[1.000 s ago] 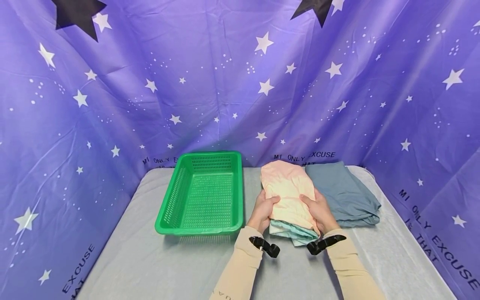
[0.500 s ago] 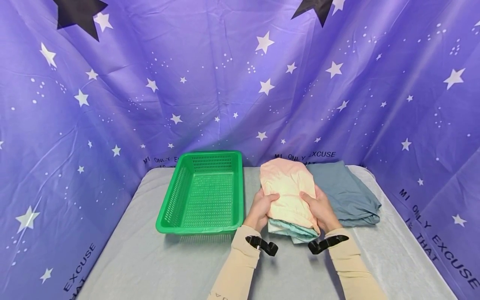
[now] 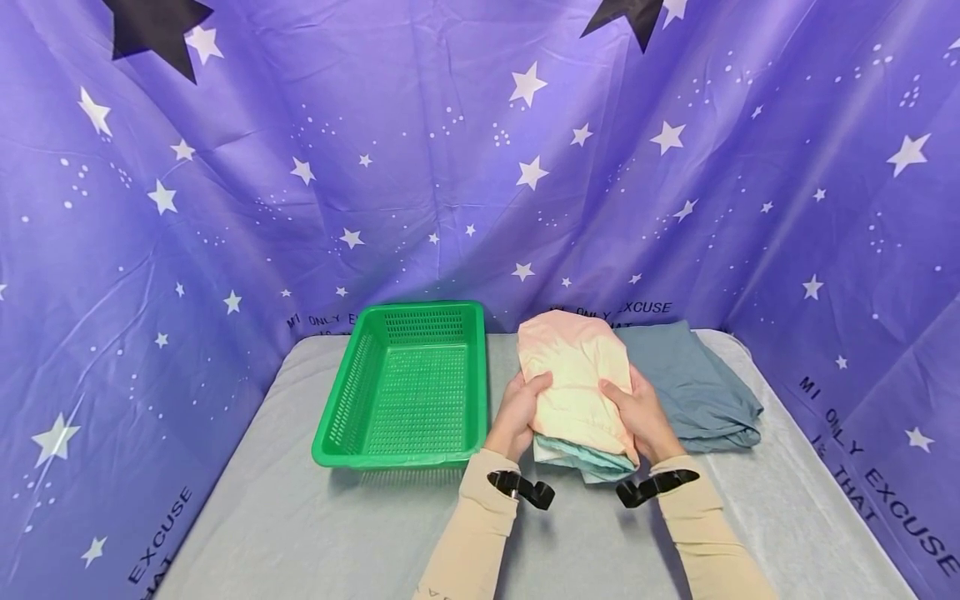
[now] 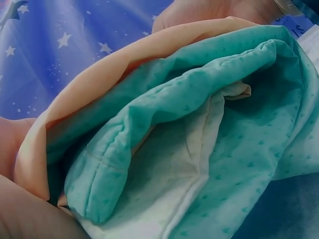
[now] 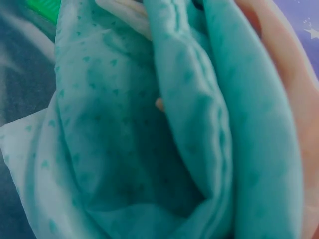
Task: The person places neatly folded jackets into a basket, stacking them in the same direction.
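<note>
A folded cloth (image 3: 577,371), peach on the outside, is held between both hands at the right of the table. My left hand (image 3: 516,412) grips its left edge with the thumb on top, and my right hand (image 3: 645,417) grips the right edge the same way. Fingers beneath are hidden by the fabric in the head view. From the near end, teal layers with small dark prints (image 4: 239,164) and a pale layer show in the left wrist view. Teal folds (image 5: 259,129) fill most of the right wrist view, where a strip of hand borders them.
Left of the cloth stands a green perforated basket (image 3: 480,417) with nothing in it. A folded blue-grey cloth (image 3: 686,383) lies to the right, partly behind the right hand. The grey-covered table (image 3: 337,533) ends at a purple star-printed curtain (image 3: 450,167).
Both hands have shifted the peach cloth slightly away from the body and a little left. The left thumb has slid a bit. Basket and blue-grey cloth stay put.
</note>
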`<move>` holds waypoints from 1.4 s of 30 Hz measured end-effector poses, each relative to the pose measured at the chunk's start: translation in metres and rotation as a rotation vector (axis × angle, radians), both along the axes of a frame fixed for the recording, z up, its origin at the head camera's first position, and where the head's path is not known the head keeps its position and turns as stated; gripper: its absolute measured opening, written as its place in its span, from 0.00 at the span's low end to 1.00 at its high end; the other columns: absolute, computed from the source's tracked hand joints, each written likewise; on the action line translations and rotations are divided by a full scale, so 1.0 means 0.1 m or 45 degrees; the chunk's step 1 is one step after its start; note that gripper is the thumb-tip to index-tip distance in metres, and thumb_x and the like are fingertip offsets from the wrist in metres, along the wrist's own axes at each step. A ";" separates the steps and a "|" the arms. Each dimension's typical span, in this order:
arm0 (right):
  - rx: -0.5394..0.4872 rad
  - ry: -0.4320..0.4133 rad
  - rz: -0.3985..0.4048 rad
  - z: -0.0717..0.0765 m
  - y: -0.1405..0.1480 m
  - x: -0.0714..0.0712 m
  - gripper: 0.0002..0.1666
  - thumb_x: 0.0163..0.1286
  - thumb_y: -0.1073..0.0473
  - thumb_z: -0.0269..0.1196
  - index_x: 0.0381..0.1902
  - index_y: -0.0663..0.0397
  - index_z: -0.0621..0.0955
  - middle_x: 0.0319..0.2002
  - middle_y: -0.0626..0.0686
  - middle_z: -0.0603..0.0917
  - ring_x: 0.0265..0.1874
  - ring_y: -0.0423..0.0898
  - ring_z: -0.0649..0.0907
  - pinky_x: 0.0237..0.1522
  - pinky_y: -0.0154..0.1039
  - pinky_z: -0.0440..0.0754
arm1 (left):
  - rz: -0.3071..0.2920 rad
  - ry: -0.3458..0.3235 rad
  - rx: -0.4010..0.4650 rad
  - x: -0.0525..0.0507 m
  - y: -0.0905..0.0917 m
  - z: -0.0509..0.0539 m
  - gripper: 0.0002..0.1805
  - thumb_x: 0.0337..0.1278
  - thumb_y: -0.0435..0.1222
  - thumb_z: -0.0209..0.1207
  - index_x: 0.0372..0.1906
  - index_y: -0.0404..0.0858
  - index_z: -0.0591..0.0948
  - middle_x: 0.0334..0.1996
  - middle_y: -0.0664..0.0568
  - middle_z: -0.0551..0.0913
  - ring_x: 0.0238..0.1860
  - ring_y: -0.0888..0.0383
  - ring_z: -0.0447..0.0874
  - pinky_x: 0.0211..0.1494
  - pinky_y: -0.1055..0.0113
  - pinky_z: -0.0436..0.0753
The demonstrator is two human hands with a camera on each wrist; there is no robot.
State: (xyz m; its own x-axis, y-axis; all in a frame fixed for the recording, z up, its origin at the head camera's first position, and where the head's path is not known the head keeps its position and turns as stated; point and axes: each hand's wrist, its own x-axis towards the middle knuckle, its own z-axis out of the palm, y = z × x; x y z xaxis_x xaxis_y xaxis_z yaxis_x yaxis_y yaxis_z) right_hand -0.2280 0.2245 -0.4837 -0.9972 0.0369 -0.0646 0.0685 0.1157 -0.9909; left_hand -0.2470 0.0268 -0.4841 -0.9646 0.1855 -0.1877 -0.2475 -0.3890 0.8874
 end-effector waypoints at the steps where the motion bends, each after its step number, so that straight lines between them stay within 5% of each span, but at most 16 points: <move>1: 0.003 0.006 0.003 0.01 0.00 0.00 0.42 0.80 0.52 0.57 0.83 0.50 0.53 0.74 0.60 0.67 0.46 0.26 0.79 0.49 0.22 0.79 | 0.001 0.002 0.000 0.00 -0.01 0.01 0.23 0.68 0.39 0.60 0.65 0.39 0.75 0.45 0.52 0.85 0.45 0.60 0.84 0.50 0.68 0.83; 20: 0.002 0.055 0.052 0.22 -0.12 0.01 0.43 0.80 0.52 0.58 0.83 0.47 0.51 0.78 0.56 0.63 0.59 0.34 0.74 0.54 0.20 0.74 | 0.001 0.023 0.039 0.02 -0.19 0.23 0.22 0.72 0.40 0.56 0.67 0.40 0.75 0.48 0.53 0.84 0.47 0.61 0.84 0.54 0.68 0.82; 42: -0.046 0.084 0.135 0.38 -0.30 -0.02 0.41 0.80 0.54 0.57 0.83 0.48 0.54 0.74 0.60 0.67 0.50 0.32 0.80 0.51 0.25 0.80 | 0.061 0.061 0.012 0.04 -0.40 0.42 0.22 0.73 0.37 0.56 0.66 0.36 0.74 0.47 0.51 0.83 0.46 0.60 0.84 0.52 0.67 0.83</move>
State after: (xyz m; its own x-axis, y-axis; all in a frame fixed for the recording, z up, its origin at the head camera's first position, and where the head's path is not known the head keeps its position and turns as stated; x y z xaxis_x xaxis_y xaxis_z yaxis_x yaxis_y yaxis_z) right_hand -0.2304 0.1948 -0.4457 -0.9975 -0.0701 0.0022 -0.0080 0.0826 -0.9966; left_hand -0.2426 -0.0137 -0.4420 -0.9802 0.1405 -0.1395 -0.1857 -0.4081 0.8938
